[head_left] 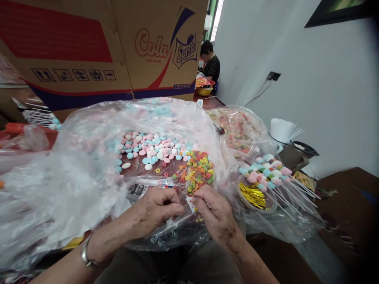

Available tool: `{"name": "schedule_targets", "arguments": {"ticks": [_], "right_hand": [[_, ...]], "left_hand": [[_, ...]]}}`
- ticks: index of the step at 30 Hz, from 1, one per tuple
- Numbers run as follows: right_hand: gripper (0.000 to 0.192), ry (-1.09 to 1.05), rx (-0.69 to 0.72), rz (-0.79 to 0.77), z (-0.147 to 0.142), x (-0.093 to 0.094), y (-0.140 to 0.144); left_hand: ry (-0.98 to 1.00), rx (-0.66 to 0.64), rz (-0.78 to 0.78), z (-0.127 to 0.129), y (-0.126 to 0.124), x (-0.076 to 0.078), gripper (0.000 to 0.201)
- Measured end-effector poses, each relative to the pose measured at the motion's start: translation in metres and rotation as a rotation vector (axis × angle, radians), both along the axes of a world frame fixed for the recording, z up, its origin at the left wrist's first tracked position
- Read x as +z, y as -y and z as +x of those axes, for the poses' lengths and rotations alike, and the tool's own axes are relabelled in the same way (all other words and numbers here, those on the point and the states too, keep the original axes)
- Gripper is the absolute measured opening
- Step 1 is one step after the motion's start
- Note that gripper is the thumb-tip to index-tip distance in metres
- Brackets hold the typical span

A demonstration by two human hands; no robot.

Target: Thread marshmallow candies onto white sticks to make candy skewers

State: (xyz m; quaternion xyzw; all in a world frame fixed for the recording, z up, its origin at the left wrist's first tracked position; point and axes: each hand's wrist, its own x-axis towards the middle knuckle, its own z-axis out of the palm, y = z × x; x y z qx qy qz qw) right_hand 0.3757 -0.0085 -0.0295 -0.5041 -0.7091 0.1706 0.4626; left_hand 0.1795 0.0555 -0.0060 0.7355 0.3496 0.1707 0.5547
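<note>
— Writing anywhere?
— "Cola" and "Sprite" on the cardboard box (118,47) behind the plastic bag (74,165).
— And the hands?
— The left hand (156,211) and right hand (214,215) are both pinched narrow on a small printed packet (191,203), held between them at the bag's near edge, just below the colourful cereal rings (197,169). Its print is unreadable.
— Beside them?
— Pastel candy discs (148,148), finished candy skewers (269,173), gold twist ties (253,195).

Small red-and-white packet (190,202) pinched between both hands; beside colourful ring candies (196,170) in clear plastic.
</note>
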Motion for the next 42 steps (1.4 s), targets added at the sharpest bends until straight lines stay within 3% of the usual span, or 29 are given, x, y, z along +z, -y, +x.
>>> {"name": "schedule_targets", "arguments": {"ticks": [5, 10, 13, 17, 19, 20, 21, 23, 26, 28, 35, 42], "right_hand": [[0.036, 0.076, -0.081, 0.106, 0.0, -0.002, 0.002], [0.041, 0.081, -0.131, 0.142, 0.002, -0.003, 0.003], [0.046, 0.083, -0.141, 0.164, 0.001, 0.002, 0.005], [0.048, 0.104, -0.117, 0.183, 0.01, 0.01, 0.01], [0.045, 0.2, -0.221, 0.18, 0.032, 0.011, 0.016], [0.043, 0.27, -0.325, 0.183, 0.049, 0.011, 0.019], [0.041, 0.396, -0.515, 0.182, 0.07, 0.01, 0.023], [0.032, 0.458, -0.715, 0.152, 0.118, 0.007, 0.03], [0.025, 0.591, -0.926, 0.082, 0.185, -0.001, 0.04], [0.019, 0.698, -0.987, -0.003, 0.214, -0.009, 0.044], [0.018, 0.962, -1.011, -0.182, 0.238, -0.033, 0.042], [0.03, 1.048, -1.046, -0.145, 0.242, -0.012, 0.06]], "left_hand": [[-0.03, -0.09, -0.159, 0.005, 0.004, 0.0, 0.046], [0.059, 0.01, 0.02, 0.004, 0.007, -0.01, 0.02], [0.015, -0.026, 0.09, 0.002, 0.003, -0.018, 0.03], [-0.05, -0.064, 0.052, 0.005, 0.002, -0.025, 0.045], [-0.041, -0.021, 0.047, 0.007, 0.005, -0.027, 0.046], [-0.032, 0.006, 0.054, 0.007, 0.007, -0.028, 0.045], [-0.019, 0.031, 0.066, 0.007, 0.009, -0.029, 0.044], [0.005, 0.053, 0.086, 0.007, 0.011, -0.031, 0.04], [0.039, 0.051, 0.115, 0.006, 0.01, -0.033, 0.034], [0.046, 0.05, 0.121, 0.006, 0.01, -0.032, 0.03], [0.019, 0.099, 0.087, 0.006, 0.013, -0.028, 0.024], [0.041, 0.175, 0.099, 0.003, 0.012, -0.029, 0.021]]}}
